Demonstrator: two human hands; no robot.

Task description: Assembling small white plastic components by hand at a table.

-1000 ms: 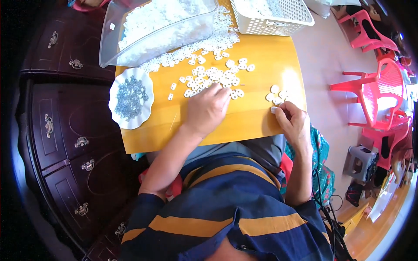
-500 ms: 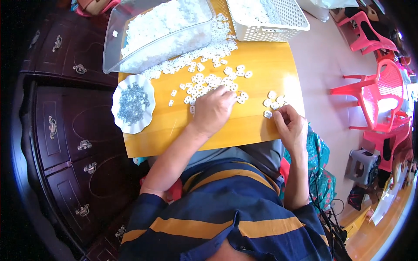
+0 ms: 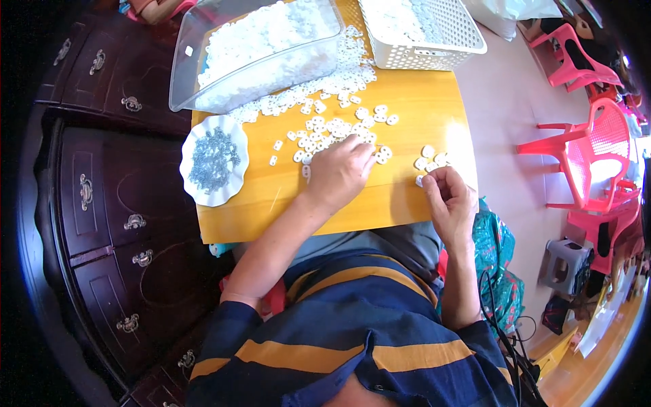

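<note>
Small white two-holed plastic pieces (image 3: pixel 325 129) lie in a loose heap on the yellow tabletop (image 3: pixel 271 210). Over the near side of that heap is my left hand (image 3: pixel 342 169), its fingers curled down together; the fingertips are hidden, so what they hold cannot be made out. To the right, my right hand (image 3: pixel 452 200) pinches with thumb and forefinger at a single white plastic piece (image 3: pixel 419 181), which the fingertips partly cover. Just beyond it sits a small group of similar white pieces (image 3: pixel 427 152).
A white scalloped dish (image 3: pixel 239 136) of small grey metal parts stands at left. At the back are a clear plastic bin (image 3: pixel 271 80) and a white perforated basket (image 3: pixel 434 57), both holding white pieces. Dark drawers (image 3: pixel 102 183) flank the left; pink chairs (image 3: pixel 576 146) stand right.
The whole view has shifted slightly. My right fingers now cover more of the single white piece, which lay in plain sight before. My left hand stays at the heap, barely moved.
</note>
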